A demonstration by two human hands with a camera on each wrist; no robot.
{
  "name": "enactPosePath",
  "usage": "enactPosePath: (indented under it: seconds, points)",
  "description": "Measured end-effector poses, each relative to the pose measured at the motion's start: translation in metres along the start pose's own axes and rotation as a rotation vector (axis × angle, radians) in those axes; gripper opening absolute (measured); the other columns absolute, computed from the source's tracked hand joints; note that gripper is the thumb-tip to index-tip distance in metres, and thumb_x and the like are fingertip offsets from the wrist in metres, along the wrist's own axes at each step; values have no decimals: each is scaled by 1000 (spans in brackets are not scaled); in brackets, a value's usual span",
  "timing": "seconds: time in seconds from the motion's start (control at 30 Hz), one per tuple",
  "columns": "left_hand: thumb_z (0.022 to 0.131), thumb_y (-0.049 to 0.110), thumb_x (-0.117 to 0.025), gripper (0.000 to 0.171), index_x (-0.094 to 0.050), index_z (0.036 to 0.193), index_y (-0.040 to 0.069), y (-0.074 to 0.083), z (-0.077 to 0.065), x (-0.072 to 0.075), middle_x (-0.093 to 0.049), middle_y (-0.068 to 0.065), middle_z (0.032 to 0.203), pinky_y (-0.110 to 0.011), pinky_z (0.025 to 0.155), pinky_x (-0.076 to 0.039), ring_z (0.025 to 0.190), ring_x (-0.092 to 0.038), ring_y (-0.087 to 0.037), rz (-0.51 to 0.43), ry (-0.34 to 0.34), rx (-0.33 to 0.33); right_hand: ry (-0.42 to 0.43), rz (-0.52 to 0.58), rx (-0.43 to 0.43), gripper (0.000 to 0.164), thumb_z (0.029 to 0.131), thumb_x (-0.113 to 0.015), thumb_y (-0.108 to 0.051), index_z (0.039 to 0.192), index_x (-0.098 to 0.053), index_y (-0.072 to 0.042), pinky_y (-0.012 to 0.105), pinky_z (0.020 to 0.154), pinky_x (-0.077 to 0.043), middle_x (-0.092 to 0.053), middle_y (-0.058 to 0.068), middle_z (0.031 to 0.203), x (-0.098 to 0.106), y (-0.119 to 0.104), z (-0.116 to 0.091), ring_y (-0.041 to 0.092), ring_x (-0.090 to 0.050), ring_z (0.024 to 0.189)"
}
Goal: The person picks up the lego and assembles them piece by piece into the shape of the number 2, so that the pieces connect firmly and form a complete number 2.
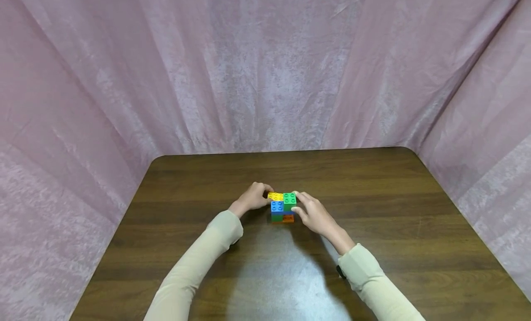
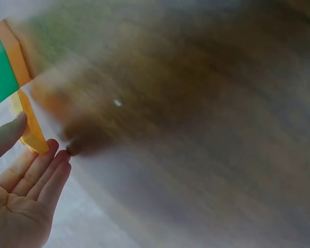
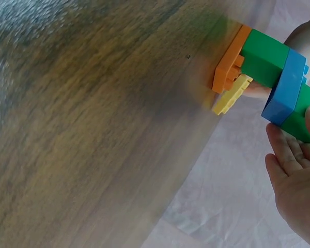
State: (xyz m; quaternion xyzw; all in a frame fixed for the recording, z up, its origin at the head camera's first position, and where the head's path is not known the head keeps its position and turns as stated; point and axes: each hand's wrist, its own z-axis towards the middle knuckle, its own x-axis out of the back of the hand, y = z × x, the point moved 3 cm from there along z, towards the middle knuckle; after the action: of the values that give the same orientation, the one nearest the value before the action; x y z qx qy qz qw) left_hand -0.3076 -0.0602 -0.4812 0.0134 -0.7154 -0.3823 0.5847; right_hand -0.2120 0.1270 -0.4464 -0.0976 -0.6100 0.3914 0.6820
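Note:
A small stack of toy building bricks stands mid-table. At its bottom is an orange brick, thin, with studs exposed at one end. A lower green brick sits on the orange one's other end. Across that lies a blue brick, overhanging to the right. An upper green brick tops its right end; my right hand pinches this between thumb and fingers. Behind the stack, at its left, a thin yellow brick is pinched by my left hand. In the left wrist view the yellow brick lies close beside the orange.
The bricks stand on a dark wooden table with rounded far corners. Pink curtains hang behind it and along both sides. Light reflects off the tabletop in front of the stack.

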Motion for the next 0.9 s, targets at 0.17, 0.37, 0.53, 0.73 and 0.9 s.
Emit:
enactPosePath:
  seconds: [0.17,0.37,0.53,0.73,0.9]
  points:
    - [87,11,-71,29,-69,112,-3,-2,-5,4,-72,-16,108,-30,78,-55,86,-62,-17,-37,44,4,-1,11,13,46,93,-63,-9,133,-51,10,47,95,-51,-62,21,121,-1,-1,0,34,-63,111]
    - [88,12,-71,32,-67,115,-5,5,-11,14,-71,-18,111,-34,82,-56,93,-66,-23,-106,76,10,-3,14,6,46,93,-63,-8,134,-50,9,48,95,-51,-62,22,122,1,-1,0,36,-62,113]
    - [90,14,-69,33,-66,118,-4,11,-18,27,-70,-18,113,-36,84,-55,97,-66,-25,-158,96,7,3,6,16,47,93,-63,-9,134,-50,10,48,95,-51,-62,23,121,0,0,1,36,-62,112]
    - [90,14,-69,36,-64,121,-4,25,-29,43,-69,-19,117,-39,90,-54,103,-65,-27,-173,120,-19,16,6,17,47,93,-63,-9,134,-51,10,49,97,-50,-62,24,122,1,-1,0,38,-61,114]
    - [91,15,-69,38,-63,123,-3,35,-37,49,-68,-18,119,-40,91,-54,104,-65,-27,-168,128,-37,18,0,30,47,93,-64,-8,133,-51,11,49,97,-50,-62,24,121,1,-1,0,38,-61,114]
